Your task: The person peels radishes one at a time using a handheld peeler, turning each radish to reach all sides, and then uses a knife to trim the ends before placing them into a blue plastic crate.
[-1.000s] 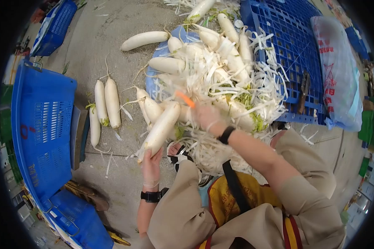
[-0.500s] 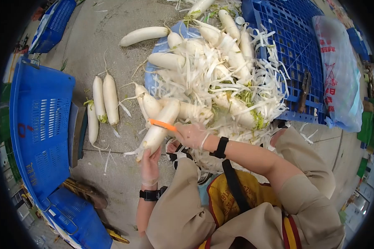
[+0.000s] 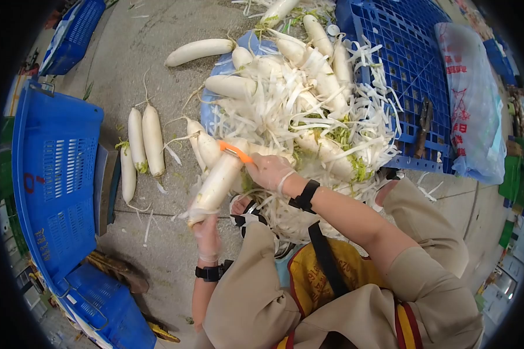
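Note:
A thick white daikon [image 3: 218, 179] slants upward in front of me, its lower end in my left hand [image 3: 206, 231]. My left fingers are closed around that end, partly hidden beneath it. My right hand [image 3: 270, 173] grips an orange peeler [image 3: 235, 152], whose head lies across the upper part of the daikon. Both hands wear thin clear gloves. Just beyond the peeler, a whole daikon [image 3: 208, 150] with a long root lies at the edge of a pile. Long white peel strips [image 3: 273, 110] cover much of this pile.
Several slim daikons [image 3: 153, 139] lie on the floor to the left, beside a big blue basket [image 3: 58, 151]. A blue crate [image 3: 410, 64] at right carries a dark-bladed knife [image 3: 423, 128]. A printed plastic bag [image 3: 468, 99] lies against its far side.
The peeler and my right hand have moved up along the daikon toward its upper end. My left hand and the daikon's lower end have shifted slightly down and left.

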The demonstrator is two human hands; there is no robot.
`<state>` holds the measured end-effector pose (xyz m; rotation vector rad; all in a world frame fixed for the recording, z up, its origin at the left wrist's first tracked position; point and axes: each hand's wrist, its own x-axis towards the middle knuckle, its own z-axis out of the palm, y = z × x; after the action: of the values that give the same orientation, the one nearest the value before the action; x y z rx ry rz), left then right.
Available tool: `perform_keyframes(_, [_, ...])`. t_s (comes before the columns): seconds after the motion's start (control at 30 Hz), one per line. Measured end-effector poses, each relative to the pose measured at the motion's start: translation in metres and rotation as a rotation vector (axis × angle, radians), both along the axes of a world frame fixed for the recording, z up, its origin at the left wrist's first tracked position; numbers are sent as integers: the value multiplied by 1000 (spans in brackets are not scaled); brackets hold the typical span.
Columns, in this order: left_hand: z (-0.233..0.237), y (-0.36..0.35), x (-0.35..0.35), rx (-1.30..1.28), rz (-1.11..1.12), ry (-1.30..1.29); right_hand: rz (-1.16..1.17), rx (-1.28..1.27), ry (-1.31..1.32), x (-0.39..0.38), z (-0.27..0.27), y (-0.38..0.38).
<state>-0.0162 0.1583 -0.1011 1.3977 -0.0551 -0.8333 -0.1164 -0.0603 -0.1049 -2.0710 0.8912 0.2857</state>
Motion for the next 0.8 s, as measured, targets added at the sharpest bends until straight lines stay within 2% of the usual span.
perform_keyframes(0.03, [7, -4, 1, 80, -50, -149, -4, -3, 0, 0, 1, -2])
perform_keyframes(0.17, [18, -14, 13, 175, -125, -322, -18, 2, -9, -3, 7, -4])
perform_keyframes(0.23, [19, -14, 18, 174, -235, -466, -14, -14, -37, -3, 21, 0])
perform_keyframes(0.3, [23, -15, 16, 186, -289, -519, 283, 40, -50, -2, 43, 6])
perform_keyframes(0.33, [26, -12, 16, 203, -344, -571, 353, 19, -43, 1, 57, -1])
perform_keyframes(0.37, [24, -8, 15, 210, -345, -572, 353, 25, -46, -3, 34, -13])
perform_keyframes(0.43, [10, -6, 16, 219, -227, -521, 187, -161, 216, -14, -28, -47])
perform_keyframes(0.47, [8, -8, 17, 215, -229, -525, 183, -164, 213, -14, -28, -48])
perform_keyframes(0.53, [7, -9, 15, 230, -210, -593, -70, -152, 182, -18, -22, -41])
perform_keyframes(0.57, [6, -10, 13, 230, -199, -583, -59, -156, 189, -17, -20, -35])
perform_keyframes(0.63, [14, -8, 15, 204, -202, -376, -65, 31, 66, -9, -9, -15])
perform_keyframes(0.67, [16, -6, 15, 210, -203, -379, -101, -2, 121, -8, -36, -17])
perform_keyframes(0.77, [16, -4, 16, 203, -180, -364, -122, 87, 243, -4, -37, -43])
perform_keyframes(0.8, [11, -4, 16, 183, -173, -369, -151, -1, 214, -1, -27, -41])
